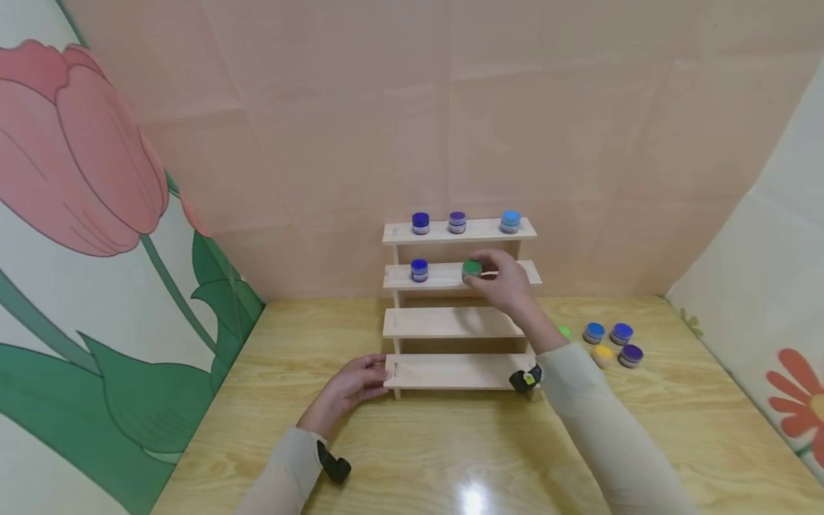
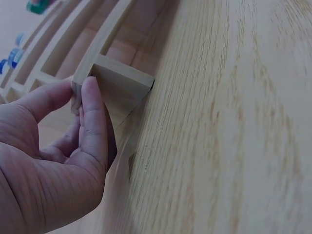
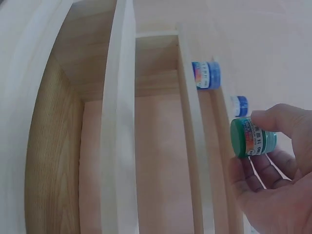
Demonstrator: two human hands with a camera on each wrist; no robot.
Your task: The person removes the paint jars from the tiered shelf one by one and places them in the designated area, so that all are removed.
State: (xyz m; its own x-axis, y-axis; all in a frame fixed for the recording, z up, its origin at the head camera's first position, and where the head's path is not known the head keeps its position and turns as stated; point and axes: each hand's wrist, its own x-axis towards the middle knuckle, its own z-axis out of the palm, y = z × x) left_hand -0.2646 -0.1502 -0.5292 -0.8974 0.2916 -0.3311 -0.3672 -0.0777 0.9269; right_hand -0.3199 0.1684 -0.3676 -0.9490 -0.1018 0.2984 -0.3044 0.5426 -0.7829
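A pale wooden stepped rack [image 1: 450,323] with several tiers stands on the table. My right hand [image 1: 508,286] pinches a small green paint jar [image 1: 472,268] at the second tier from the top. In the right wrist view the labelled green jar [image 3: 253,138] lies between thumb and fingers. Left of it on that tier sits a dark blue jar [image 1: 419,270]. The left hand [image 1: 350,383] grips the left end of the lowest board, thumb and fingers on either side of the board end [image 2: 84,80] in the left wrist view.
The top tier carries a dark blue jar [image 1: 420,223], a purple jar [image 1: 457,222] and a light blue jar [image 1: 511,222]. Several jars, among them a yellow one [image 1: 601,355] and a purple one [image 1: 630,355], stand on the table [image 1: 682,415] right of the rack.
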